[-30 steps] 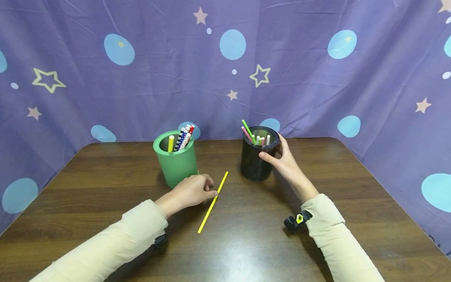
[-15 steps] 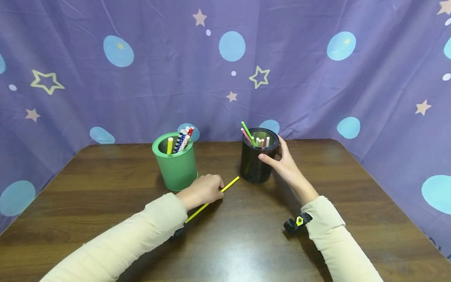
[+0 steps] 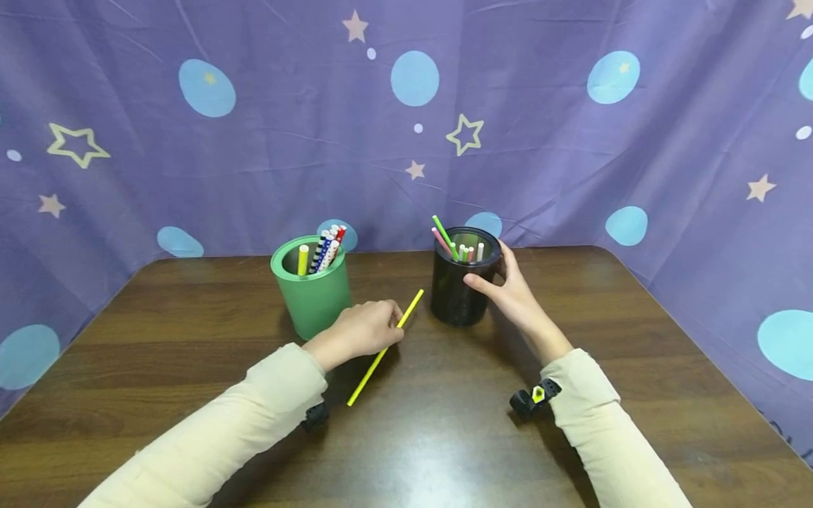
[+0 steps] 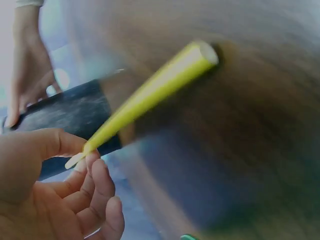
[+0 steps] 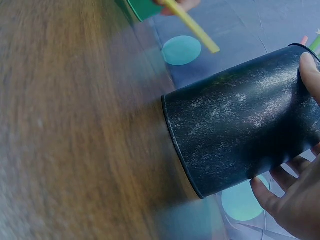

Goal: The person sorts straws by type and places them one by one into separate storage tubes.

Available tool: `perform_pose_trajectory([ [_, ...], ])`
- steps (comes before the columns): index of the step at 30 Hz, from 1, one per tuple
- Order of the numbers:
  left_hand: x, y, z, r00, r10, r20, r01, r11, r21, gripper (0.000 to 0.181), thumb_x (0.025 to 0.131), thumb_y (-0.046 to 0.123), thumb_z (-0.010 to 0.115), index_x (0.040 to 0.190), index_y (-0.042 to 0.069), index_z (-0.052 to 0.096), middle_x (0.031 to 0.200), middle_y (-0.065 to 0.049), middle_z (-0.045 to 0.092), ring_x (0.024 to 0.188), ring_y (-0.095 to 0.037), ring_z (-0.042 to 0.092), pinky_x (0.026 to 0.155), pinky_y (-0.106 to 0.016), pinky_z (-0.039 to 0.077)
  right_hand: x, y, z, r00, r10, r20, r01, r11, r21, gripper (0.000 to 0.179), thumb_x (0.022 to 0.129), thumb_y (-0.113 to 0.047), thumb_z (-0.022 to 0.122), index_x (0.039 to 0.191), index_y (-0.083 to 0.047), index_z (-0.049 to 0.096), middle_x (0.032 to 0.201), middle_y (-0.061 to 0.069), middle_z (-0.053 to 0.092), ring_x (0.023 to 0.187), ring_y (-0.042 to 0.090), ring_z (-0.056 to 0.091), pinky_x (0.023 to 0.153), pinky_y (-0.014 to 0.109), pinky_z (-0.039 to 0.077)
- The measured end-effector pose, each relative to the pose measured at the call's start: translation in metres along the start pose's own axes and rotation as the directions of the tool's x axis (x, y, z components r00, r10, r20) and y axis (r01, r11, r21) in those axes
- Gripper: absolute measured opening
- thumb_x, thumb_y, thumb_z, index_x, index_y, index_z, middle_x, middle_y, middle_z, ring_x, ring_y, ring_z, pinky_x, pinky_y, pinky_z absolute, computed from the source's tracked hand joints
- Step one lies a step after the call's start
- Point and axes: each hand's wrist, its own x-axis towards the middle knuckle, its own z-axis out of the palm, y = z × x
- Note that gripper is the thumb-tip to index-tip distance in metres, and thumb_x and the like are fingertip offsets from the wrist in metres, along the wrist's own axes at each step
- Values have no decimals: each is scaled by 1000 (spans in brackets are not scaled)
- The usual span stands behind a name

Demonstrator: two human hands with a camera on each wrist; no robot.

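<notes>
My left hand (image 3: 365,328) pinches a yellow straw (image 3: 367,379) between thumb and fingertips. In the left wrist view the straw (image 4: 150,97) slants up from the fingertips, its pale end toward the camera. My right hand (image 3: 517,293) grips a black cylindrical holder (image 3: 459,300) at its upper right side, thumb in front. Green, pink and white straws (image 3: 444,236) stick up out of that holder. Left of it stands a green holder (image 3: 315,303) with a yellow straw and several patterned ones (image 3: 327,248); the left hand overlaps its lower edge in the head view.
The brown wooden table (image 3: 444,423) carries both holders near its back edge. Behind it hangs a purple curtain (image 3: 305,92) with stars and blue spots. A black wrist camera (image 3: 533,398) is strapped at the right cuff.
My left hand closed its fingers on the yellow straw and lifted it; the straw's far end swung right, then back up. The right hand stays at the black holder.
</notes>
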Motion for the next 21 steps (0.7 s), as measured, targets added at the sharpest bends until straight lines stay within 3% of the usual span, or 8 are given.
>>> perform_pose_trajectory([
  [7,-4,4,-16,995,27,-96,-40,990,-135,21,91,20,64,109,11,66,84,5,64,71,-13,58,63,-31,47,1,1,-1,1000,-6,-1,6,1000,-4,86,89,-21,72,157,-19,19,151,15,36,137,29,34,111,50,29],
  [14,-5,2,-23,973,55,-225,-105,970,-219,18,94,24,62,108,13,64,89,5,67,75,-13,60,68,-34,48,1,2,-1,1000,-12,0,12,1000,-10,86,89,-21,72,157,-19,19,150,15,37,137,29,34,110,51,30],
  [16,-6,1,-25,961,51,-272,-125,957,-262,17,94,23,62,108,12,62,90,4,67,77,-14,60,70,-36,48,1,2,-1,1000,-12,1,12,1000,-14,86,89,-22,72,157,-19,19,150,15,36,137,29,34,111,52,29],
  [21,-6,1,-31,938,69,-341,-207,898,-388,18,97,19,61,110,8,59,92,-2,68,83,-17,61,75,-34,48,2,3,-1,1000,-14,-3,14,1000,-21,86,89,-22,72,157,-18,19,151,16,36,138,30,33,112,53,28],
])
